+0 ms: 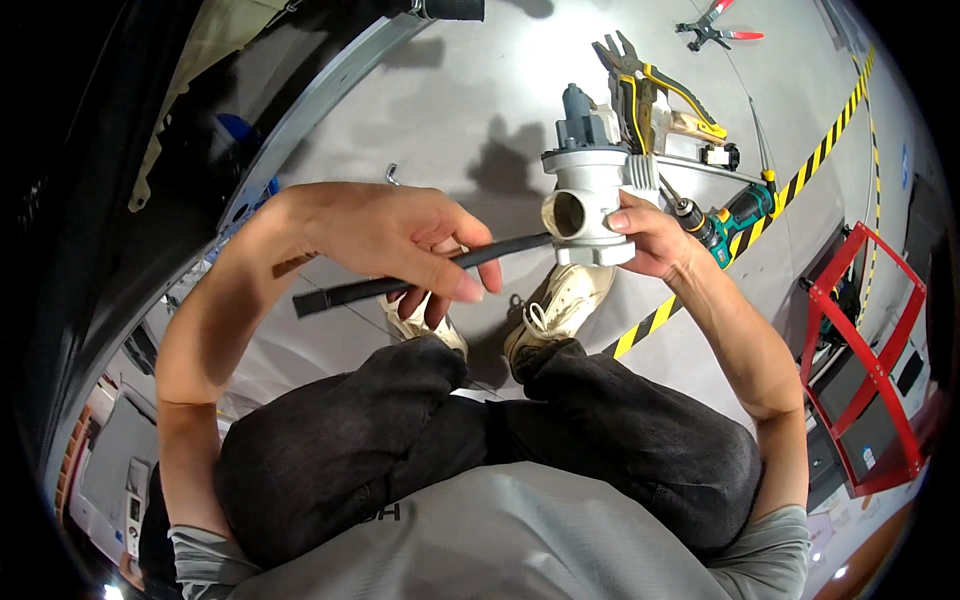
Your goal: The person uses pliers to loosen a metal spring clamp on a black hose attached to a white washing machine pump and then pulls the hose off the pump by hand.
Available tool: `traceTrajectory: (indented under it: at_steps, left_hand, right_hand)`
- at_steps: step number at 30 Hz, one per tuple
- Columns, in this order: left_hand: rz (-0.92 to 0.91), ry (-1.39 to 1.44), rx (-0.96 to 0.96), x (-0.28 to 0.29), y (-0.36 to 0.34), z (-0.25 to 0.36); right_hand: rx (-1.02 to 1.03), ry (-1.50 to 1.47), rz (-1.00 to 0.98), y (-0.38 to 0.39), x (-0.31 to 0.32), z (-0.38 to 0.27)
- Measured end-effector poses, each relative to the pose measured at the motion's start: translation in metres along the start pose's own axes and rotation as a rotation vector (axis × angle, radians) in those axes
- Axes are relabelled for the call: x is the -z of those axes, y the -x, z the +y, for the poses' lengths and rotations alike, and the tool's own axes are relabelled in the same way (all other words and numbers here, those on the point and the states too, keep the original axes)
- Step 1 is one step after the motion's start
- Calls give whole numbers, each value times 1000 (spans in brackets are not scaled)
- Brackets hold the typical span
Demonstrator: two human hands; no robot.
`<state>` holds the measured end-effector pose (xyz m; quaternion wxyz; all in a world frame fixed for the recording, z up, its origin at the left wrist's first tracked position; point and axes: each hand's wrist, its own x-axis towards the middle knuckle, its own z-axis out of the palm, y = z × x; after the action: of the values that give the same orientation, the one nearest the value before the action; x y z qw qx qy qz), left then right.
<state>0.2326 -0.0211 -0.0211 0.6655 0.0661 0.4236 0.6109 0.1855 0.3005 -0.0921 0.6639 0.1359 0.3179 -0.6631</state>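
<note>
My right hand (652, 236) grips a white plastic drain pump (592, 172) by its lower right side. The pump is held upright above the floor, its dark grey motor part (582, 122) on top and a round port opening to the left. From its lower left side a thin black hose (385, 287) slants out to the left, with a thicker free end. My left hand (435, 250) is closed loosely around this hose, thumb on the near side. Whether the hose is joined to the pump or just passes behind it I cannot tell.
Beyond the pump lie yellow-and-black pliers (632, 85), a green cordless drill (735, 222) and a screwdriver (766, 150). Red-handled pliers (718, 30) lie farther off. Striped tape (812, 160) crosses the floor. A red metal frame (868, 360) stands right; a dark machine housing (255, 170) stands left.
</note>
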Motion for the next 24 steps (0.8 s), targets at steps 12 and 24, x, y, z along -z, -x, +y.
traceTrajectory:
  at_steps: [12, 24]
  left_hand:
    - [-64, -199, -167, -35, 6, 31]
    - [805, -104, -239, 26, -12, -13]
  right_hand:
    - [-78, 21, -149, -5, 19, 10]
    - [-34, 462, 195, -6, -21, -18]
